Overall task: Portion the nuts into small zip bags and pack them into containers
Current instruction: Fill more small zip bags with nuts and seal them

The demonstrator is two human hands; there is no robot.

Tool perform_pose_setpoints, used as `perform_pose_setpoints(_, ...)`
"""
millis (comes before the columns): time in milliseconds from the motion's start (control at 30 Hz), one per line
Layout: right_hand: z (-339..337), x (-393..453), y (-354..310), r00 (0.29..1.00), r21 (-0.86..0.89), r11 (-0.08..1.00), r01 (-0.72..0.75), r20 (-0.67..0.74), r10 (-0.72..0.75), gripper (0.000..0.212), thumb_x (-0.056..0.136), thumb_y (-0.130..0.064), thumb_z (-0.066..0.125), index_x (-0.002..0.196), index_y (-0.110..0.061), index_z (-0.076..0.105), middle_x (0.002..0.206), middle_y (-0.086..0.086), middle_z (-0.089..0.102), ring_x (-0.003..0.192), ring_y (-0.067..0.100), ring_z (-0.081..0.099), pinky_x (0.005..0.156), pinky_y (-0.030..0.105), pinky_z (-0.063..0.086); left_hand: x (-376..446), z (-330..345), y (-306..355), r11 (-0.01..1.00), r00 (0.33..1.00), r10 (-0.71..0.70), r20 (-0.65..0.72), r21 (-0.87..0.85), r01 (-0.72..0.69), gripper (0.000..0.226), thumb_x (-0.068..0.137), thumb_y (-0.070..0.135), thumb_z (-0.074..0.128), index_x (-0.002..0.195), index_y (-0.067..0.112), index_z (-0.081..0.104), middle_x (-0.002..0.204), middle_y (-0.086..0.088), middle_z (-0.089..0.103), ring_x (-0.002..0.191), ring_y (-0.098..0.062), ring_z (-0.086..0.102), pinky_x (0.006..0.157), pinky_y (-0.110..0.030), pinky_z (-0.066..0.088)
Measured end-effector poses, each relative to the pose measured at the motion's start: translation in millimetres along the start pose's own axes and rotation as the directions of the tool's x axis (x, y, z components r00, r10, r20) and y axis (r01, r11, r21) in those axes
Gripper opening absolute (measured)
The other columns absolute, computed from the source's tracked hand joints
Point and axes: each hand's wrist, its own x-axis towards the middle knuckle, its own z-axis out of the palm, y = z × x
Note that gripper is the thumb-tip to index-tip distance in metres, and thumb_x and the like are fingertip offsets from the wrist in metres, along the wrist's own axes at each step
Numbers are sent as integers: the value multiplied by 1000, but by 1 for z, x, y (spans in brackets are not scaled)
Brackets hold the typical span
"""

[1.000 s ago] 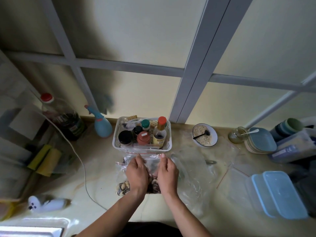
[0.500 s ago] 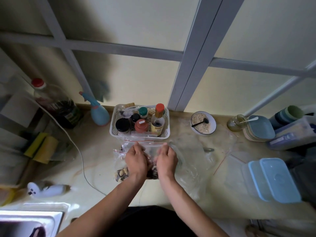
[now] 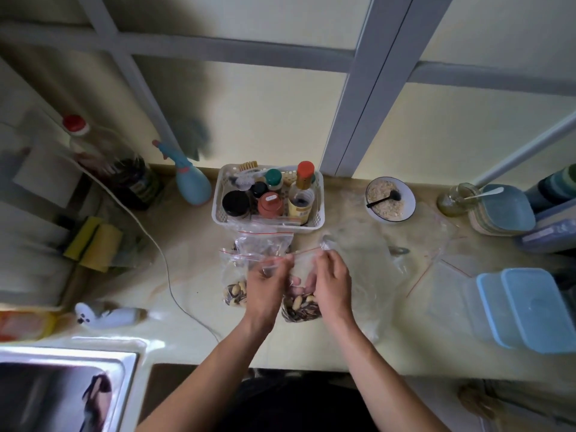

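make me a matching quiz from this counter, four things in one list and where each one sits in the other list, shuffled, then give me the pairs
Things:
1. spray bottle
2. oat bowl
3. blue containers
4. sponges

Places:
A. right of the white basket
B. far left, by the shelf
C. far right, near the counter's front edge
D. left of the white basket, against the wall

Pairs: 1-D, 2-A, 3-C, 4-B

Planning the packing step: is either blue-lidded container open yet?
No, both blue-lidded containers sit at the right with their lids on, away from both hands.
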Motion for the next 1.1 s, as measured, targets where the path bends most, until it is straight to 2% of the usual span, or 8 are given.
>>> perform_pose_setpoints(167,-8,-8,-1,999,-19,999,40,1,-40,22,104,-18,51,84,-8,52,51,12,55,45,19,55,54,37,48,-13,0,1,999,999,-34,11,-7,35,28,98,24,64,92,-3,65,66,-19,64,51,-31,67,53,-31,56)
perform_pose_setpoints(300,-19,-10,7,992,-97,988,123,28,-121,21,103,-20,54,83,-14,55,54,6,53,45,22,59,49,39,51,-12,-2,2,990,988,-126,86,68,120,31,96,28,64,105,-1,69,92,-16,76,72,-39,73,78,-50,60)
perform_pose_setpoints(433,-27,-6,20,981,-198,961,192,18,-193,20,102,-23,58,82,-20,56,54,0,54,47,23,57,53,40,49,-6,-4,5,976,973,-162,166,173,132,26,94,29,68,106,6,73,102,-11,77,93,-27,75,92,-50,57)
perform_pose_setpoints(567,-32,-3,24,962,-209,939,274,57,-269,18,100,-31,58,84,-23,58,55,0,52,50,28,53,52,43,47,-1,-4,13,954,955,-165,245,287,92,22,91,30,72,101,10,75,101,-7,76,93,-24,74,91,-39,56)
perform_pose_setpoints(700,-35,-4,22,945,-183,928,323,105,-308,17,98,-30,56,83,-22,60,58,-1,55,50,24,54,47,45,47,1,3,15,933,948,-145,285,357,35,18,88,26,77,97,10,76,90,-7,75,83,-22,72,78,-30,53)
perform_pose_setpoints(867,-36,-4,17,939,-162,928,335,133,-316,19,101,-20,57,82,-23,57,58,-5,55,51,20,55,48,44,45,4,6,16,931,959,-108,262,366,5,6,88,7,74,91,3,76,77,-7,71,68,-16,62,71,-29,49)
perform_pose_setpoints(1033,-36,-4,10,938,-107,945,308,200,-283,15,98,-38,51,86,-29,54,54,-7,56,48,16,53,49,45,47,4,10,24,913,964,-95,250,408,-15,10,91,9,70,87,0,73,65,3,65,63,-9,60,69,-25,46)
perform_pose_setpoints(1100,-37,-3,5,940,-116,946,302,202,-276,13,97,-37,53,88,-27,52,54,-4,58,47,18,56,49,43,47,3,11,26,913,962,-97,254,408,-16,12,92,10,68,86,0,71,63,4,63,64,-10,60,70,-26,46)
